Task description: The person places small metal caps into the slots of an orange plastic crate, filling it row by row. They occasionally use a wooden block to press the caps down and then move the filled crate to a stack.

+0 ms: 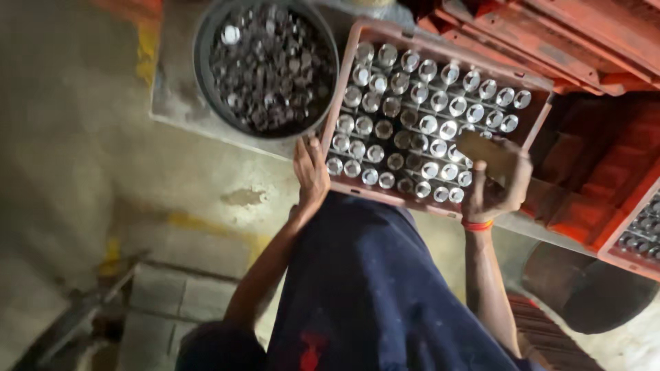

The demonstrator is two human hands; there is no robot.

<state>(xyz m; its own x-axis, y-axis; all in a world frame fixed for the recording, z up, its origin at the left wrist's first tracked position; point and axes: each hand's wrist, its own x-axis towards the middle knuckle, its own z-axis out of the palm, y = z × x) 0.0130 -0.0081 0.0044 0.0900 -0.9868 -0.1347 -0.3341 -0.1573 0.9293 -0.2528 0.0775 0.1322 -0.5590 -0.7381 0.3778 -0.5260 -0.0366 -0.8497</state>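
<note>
Red crate [540, 118] on the worktop, nearly all cells filled with metal cylinders [427, 125]. Left hand [311, 172] spread against its near-left edge; right hand [496, 180] closed round a flat brownish piece at near-right. Round tub [203, 62] of loose parts far left, still full.

This is a small metalworking shop or factory floor, no question. A red plastic crate [440, 117] sits on a worn counter [179, 103], its grid packed with rows of shiny turned metal cylinders [430, 125], all identical. Just left of it, a round dark tub [203, 62] is heaped with more loose metal parts. Far right, stacked red crates [570, 41] pile up, and another filled crate [639, 233] shows at the right edge. The concrete floor [62, 151] is stained and grimy, with faded yellow paint markings [148, 45] at the far left.
</note>
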